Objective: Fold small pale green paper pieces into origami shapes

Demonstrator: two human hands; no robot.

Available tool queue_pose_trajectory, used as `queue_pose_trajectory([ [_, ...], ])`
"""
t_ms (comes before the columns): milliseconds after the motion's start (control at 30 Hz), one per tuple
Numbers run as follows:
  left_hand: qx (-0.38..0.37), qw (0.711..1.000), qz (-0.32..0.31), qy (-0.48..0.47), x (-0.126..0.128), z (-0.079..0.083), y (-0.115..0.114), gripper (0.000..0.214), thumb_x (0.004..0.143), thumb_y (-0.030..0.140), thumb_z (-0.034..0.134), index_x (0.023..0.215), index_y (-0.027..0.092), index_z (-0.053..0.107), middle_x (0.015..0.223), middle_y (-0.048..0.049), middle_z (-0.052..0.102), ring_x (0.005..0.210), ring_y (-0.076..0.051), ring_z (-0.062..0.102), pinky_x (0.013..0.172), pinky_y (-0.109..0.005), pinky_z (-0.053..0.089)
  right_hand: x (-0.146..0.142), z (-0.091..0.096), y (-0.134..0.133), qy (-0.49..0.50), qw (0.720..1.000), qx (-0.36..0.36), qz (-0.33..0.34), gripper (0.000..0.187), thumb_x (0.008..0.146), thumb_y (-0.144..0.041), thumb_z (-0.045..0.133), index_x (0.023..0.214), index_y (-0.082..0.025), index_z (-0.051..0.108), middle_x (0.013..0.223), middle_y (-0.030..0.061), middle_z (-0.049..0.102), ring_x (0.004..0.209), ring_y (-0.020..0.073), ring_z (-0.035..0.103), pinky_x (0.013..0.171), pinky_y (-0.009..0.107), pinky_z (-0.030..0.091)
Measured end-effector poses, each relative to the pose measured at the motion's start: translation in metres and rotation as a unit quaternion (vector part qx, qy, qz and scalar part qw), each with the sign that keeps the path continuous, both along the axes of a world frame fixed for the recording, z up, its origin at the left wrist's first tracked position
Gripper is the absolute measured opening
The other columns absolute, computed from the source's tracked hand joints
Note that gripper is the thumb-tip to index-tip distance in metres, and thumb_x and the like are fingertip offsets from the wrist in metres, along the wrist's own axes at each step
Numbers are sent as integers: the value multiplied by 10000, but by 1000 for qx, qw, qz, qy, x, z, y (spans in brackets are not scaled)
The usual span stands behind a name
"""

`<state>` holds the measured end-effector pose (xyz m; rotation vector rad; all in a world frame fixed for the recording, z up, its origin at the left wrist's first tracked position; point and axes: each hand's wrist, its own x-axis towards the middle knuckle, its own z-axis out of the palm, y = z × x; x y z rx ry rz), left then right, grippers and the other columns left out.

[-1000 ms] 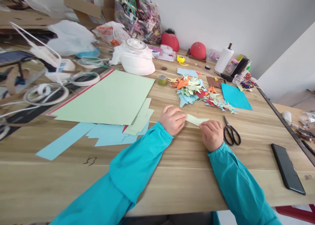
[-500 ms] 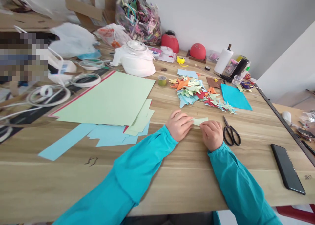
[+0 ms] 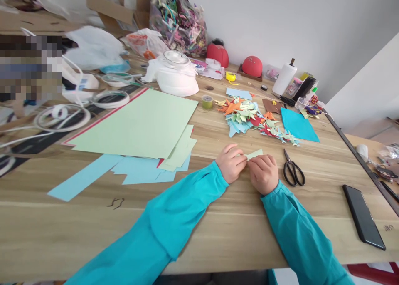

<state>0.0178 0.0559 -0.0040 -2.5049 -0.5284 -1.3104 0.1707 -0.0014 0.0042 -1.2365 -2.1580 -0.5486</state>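
A small strip of pale green paper [image 3: 256,154] is pinched between my two hands just above the wooden table. My left hand [image 3: 231,163] has its fingers closed on the paper's left end. My right hand [image 3: 264,173] grips its near edge, fingertips close to those of the left. The fingers hide part of the paper. Black-handled scissors [image 3: 292,168] lie beside my right hand, their blades closed and pointing away. Beyond my hands spreads a heap of folded paper pieces [image 3: 246,116] in orange, green, blue and red.
Large green sheets [image 3: 134,125] lie at left over blue paper strips [image 3: 85,177]. A phone [image 3: 364,216] rests at the right. Farther back are a thread spool [image 3: 207,102], a turquoise sheet [image 3: 299,124], a white bundle [image 3: 176,78] and coiled white cables [image 3: 62,117].
My right hand has moved left along the paper, closer to my left hand. The left hand has shifted slightly right and down. The paper strip now tilts up at its right end.
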Motion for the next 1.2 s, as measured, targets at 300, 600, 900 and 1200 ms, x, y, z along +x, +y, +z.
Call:
queue_pose_trajectory([
  [300,-16,998,57,-22,-22,2,18,201,777,99,483,726,214,640,776,22,708,763,-145,598,844,-392,387,26,2,3,41,994,50,-85,134,758,-100,534,693,-197,601,720,34,651,759,180,545,721,338,375],
  [600,-6,1000,12,2,-13,0,8,198,775,100,475,766,201,645,779,8,704,762,-149,588,859,-384,389,9,1,0,40,998,21,-41,149,781,-146,551,899,-201,624,893,57,664,880,194,553,773,341,385],
  [900,-12,1000,0,-9,2,-10,4,197,811,176,470,736,194,651,788,-1,702,767,-151,572,862,-391,373,6,-1,2,14,1000,17,5,143,780,-87,544,809,-199,628,797,15,682,810,155,564,750,309,387],
  [1200,6,1000,20,10,-18,1,15,145,781,182,516,785,213,657,817,19,710,795,-164,586,848,-414,361,13,1,1,30,998,34,-31,124,768,-93,565,765,-201,625,781,-2,688,788,157,569,737,311,371],
])
